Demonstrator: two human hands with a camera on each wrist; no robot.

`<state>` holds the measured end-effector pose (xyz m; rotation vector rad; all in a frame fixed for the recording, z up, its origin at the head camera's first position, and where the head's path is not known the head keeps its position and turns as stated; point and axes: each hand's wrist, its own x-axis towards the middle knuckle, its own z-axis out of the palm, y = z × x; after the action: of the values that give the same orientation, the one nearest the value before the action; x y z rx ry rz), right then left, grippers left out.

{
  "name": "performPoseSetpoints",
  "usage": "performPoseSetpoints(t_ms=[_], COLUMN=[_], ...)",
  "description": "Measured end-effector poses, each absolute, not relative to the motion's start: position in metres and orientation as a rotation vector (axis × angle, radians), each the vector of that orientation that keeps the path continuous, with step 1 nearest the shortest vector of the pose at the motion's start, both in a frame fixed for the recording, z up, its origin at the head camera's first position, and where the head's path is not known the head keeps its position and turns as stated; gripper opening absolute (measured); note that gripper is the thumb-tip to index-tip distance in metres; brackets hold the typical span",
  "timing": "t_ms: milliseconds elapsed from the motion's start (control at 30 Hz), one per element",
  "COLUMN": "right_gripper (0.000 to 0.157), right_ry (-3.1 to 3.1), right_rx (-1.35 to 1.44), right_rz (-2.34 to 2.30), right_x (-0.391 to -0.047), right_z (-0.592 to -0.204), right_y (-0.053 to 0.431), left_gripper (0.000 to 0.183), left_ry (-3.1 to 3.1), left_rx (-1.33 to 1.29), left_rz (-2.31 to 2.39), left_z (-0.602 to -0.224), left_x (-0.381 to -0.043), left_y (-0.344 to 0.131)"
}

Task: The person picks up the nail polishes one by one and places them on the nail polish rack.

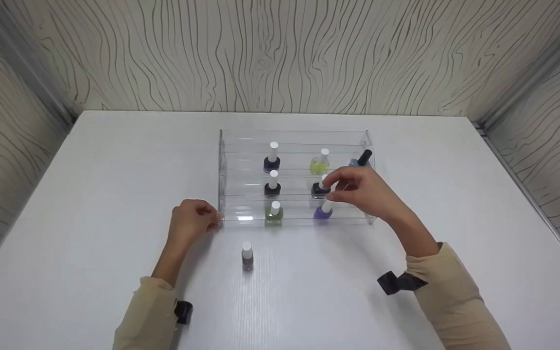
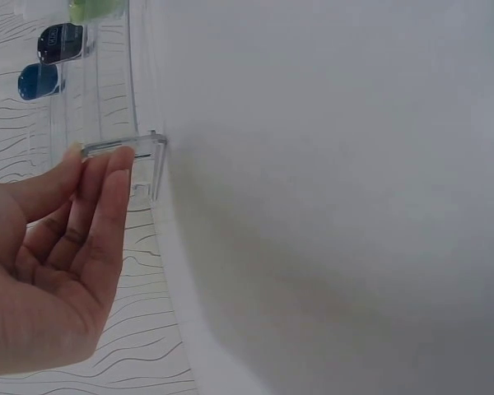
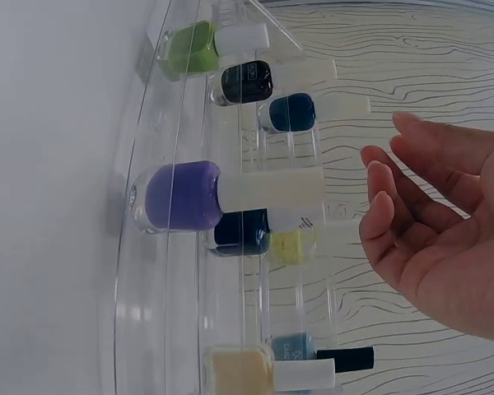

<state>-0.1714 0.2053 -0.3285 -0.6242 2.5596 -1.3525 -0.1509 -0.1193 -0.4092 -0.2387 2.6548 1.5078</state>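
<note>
My left hand point(image 1: 190, 219) pinches the left side edge of a clear acrylic tiered rack point(image 2: 109, 146) between thumb and fingertips. Loosely bent, the fingers of my right hand point(image 1: 365, 192) hover before the rack's right half, holding nothing; the right wrist view shows a gap between them and the caps. Closest to that hand are a purple nail polish bottle point(image 3: 184, 196) on the lowest tier and a dark blue one point(image 3: 240, 233) behind it. A cream bottle point(image 3: 240, 370) stands on the rack too, hidden by my right hand in the head view.
On the rack also stand a green bottle point(image 1: 273, 214), two dark ones point(image 1: 272, 189) in the left column, a yellow one point(image 1: 319, 166) and a light blue one with a black cap point(image 1: 365, 156). A greyish bottle with a white cap point(image 1: 247, 257) is on the white table point(image 1: 90, 243) in front.
</note>
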Motion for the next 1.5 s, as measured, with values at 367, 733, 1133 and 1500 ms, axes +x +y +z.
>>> performPoseSetpoints(t_ms=[367,733,1133,1500], right_gripper=[0.018,0.017,0.016,0.014], right_ry=[2.486,2.424,2.331,2.246], right_rx=[-0.722,-0.828,-0.921,-0.996], right_rz=[-1.377,-1.335,-1.251,-1.257], right_x=[-0.167,-0.159,-0.147,-0.143], right_z=[-0.33,-0.349,-0.377,-0.39], right_y=[0.177,0.153,0.127,0.106], left_gripper=[0.007,0.007,0.007,0.008], left_ry=[2.664,2.677,2.691,2.701], left_rx=[-0.237,-0.22,-0.23,-0.244], left_rz=[1.493,1.491,1.483,1.478], left_z=[-0.408,-0.407,-0.408,-0.409], left_x=[-0.152,-0.151,-0.151,-0.151], left_y=[-0.12,-0.12,-0.119,-0.119])
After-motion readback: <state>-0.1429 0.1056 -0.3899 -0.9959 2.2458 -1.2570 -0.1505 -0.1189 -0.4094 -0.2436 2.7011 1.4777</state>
